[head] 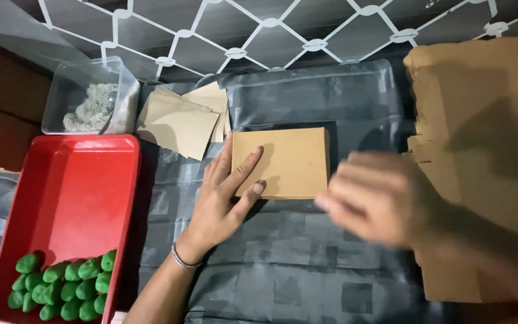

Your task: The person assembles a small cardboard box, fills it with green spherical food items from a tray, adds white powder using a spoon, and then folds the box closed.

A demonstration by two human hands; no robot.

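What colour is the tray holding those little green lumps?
The tray is bright red, seen best in the head view, at the left.

- We've got a flat tan cardboard box [289, 162], plain, no print.
- Stack of brown cardboard sheets [481, 138], same tan.
- Bright red plastic tray [73, 192] with glossy green oval lumps [67, 288].
- Clear plastic tub [91, 96] with greyish-white fluff.
- Dark grey checked plastic cover [295, 276].
- Grey backdrop with a white diamond lattice [271, 30].
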